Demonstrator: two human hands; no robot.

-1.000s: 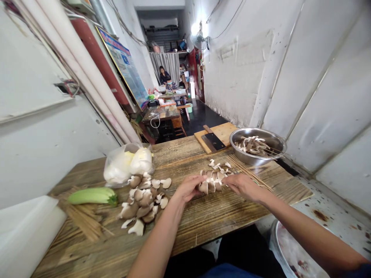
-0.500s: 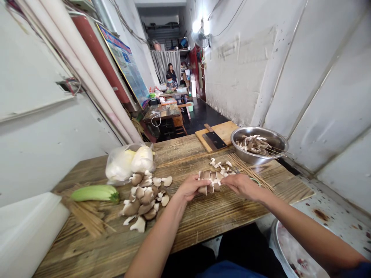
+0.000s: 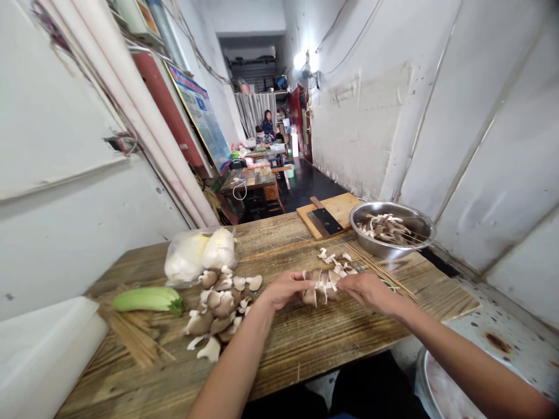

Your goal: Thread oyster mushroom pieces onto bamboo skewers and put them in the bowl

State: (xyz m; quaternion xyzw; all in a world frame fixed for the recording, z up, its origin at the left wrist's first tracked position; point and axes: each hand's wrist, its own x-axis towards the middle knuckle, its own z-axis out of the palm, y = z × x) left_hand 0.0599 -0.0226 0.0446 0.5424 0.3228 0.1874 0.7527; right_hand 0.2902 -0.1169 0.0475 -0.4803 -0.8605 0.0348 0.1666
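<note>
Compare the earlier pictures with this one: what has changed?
The standing person at the back moved rightward past the seated person. The left hand still holds the row of mushrooms, the right hand at its end; cleaver, bowl and green squash stayed put.

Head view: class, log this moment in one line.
left hand: holding mushroom row; right hand: at row's opposite end; bowl: holds mushrooms; cleaver: on board
</note>
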